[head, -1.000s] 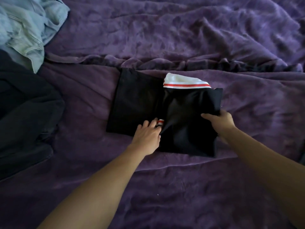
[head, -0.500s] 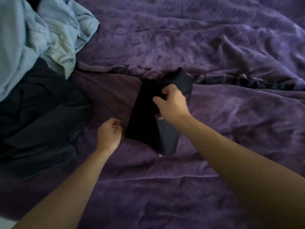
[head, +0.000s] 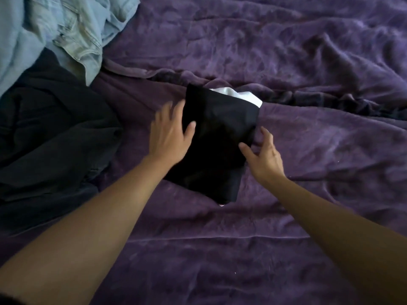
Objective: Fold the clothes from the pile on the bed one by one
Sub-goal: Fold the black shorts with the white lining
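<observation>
A black garment lies folded into a narrow rectangle in the middle of the purple blanket, with a white collar edge showing at its far end. My left hand lies flat with spread fingers on the garment's left edge; it is blurred. My right hand is at the garment's right edge with fingers loosely spread, touching or just off the cloth. At the left lies the pile: a dark garment and pale blue denim clothes.
The wrinkled purple blanket covers the whole bed. A raised fold of it runs across just behind the folded garment. The blanket stretches on to the right and toward me.
The right half of the black garment was folded over onto the left, halving its width. My right hand let go and moved to the right edge; my left hand came onto the left edge.
</observation>
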